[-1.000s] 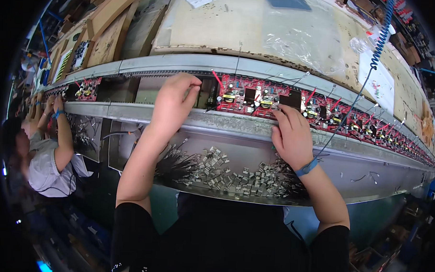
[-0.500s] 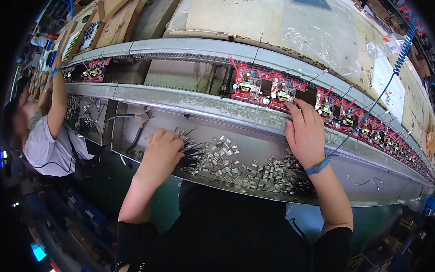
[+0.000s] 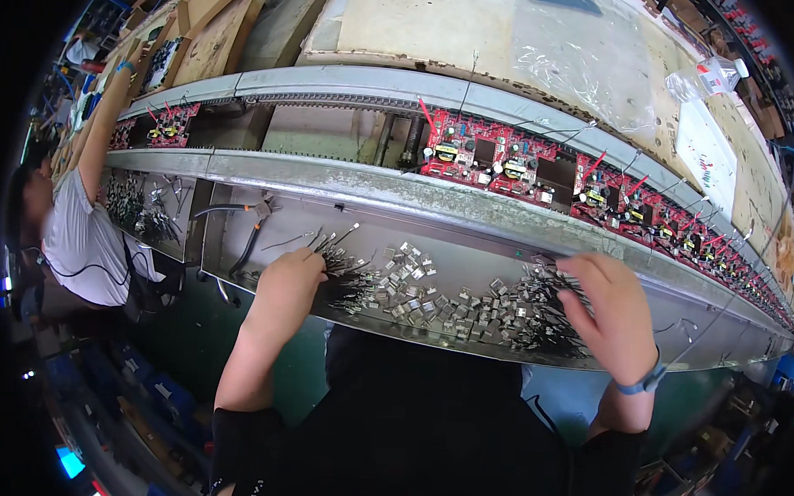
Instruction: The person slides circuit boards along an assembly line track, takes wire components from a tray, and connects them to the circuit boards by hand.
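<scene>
My left hand [image 3: 289, 286] is at the left of a long metal tray [image 3: 450, 224], its fingers curled together at a heap of black wire leads [image 3: 348, 281]. Whatever those fingers pinch is hidden. Over the tray's right part my right hand [image 3: 615, 312], wearing a blue wristband [image 3: 642, 379], has thumb and fingers apart above more dark thin-legged parts [image 3: 543, 314]. Small silver metal pieces [image 3: 447, 313] lie heaped between my hands. Just beyond the tray, a red circuit board [image 3: 487, 159] with yellow, black and silver components sits in the conveyor rail.
Orange-and-black pliers [image 3: 256, 230] lie at the tray's left end. More red boards [image 3: 660, 222] line the rail to the right. Beyond it stands a worktop [image 3: 422, 30] with a plastic bottle [image 3: 713, 77]. At far left a co-worker in a light shirt [image 3: 91, 246] reaches across the line.
My right hand has left the circuit board and come down, rightward, over the tray. My left hand has shifted slightly down and left. The co-worker's arm reaches farther out.
</scene>
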{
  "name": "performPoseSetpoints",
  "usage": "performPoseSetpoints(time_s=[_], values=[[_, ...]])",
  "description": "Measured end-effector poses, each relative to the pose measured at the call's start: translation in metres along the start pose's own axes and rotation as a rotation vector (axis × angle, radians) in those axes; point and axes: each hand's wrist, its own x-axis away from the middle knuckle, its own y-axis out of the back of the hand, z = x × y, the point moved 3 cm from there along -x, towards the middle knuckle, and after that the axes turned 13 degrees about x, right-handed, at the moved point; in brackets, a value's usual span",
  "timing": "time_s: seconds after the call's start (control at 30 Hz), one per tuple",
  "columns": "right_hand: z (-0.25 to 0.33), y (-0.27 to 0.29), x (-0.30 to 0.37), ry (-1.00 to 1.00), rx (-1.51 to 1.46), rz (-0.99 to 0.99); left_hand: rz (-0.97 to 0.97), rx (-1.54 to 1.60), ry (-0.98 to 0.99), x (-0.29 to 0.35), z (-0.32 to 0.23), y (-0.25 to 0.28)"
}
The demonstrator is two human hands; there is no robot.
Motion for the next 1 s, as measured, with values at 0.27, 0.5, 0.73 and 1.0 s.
performPoseSetpoints(time_s=[0.27, 0.5, 0.73, 1.0], values=[[-0.042, -0.045, 0.059, -0.249, 0.175, 0.285, -0.072, 0.037, -0.021, -0.003, -0.007, 0.007], [-0.047, -0.07, 0.071, -0.372, 0.124, 0.186, -0.105, 0.147, -0.062, -0.008, -0.012, 0.03], [-0.053, -0.083, 0.076, -0.481, 0.073, 0.187, -0.237, 0.71, -0.072, -0.047, -0.014, 0.067], [-0.057, -0.086, 0.067, -0.421, 0.102, 0.109, -0.333, 1.074, -0.326, -0.159, -0.056, 0.062]])
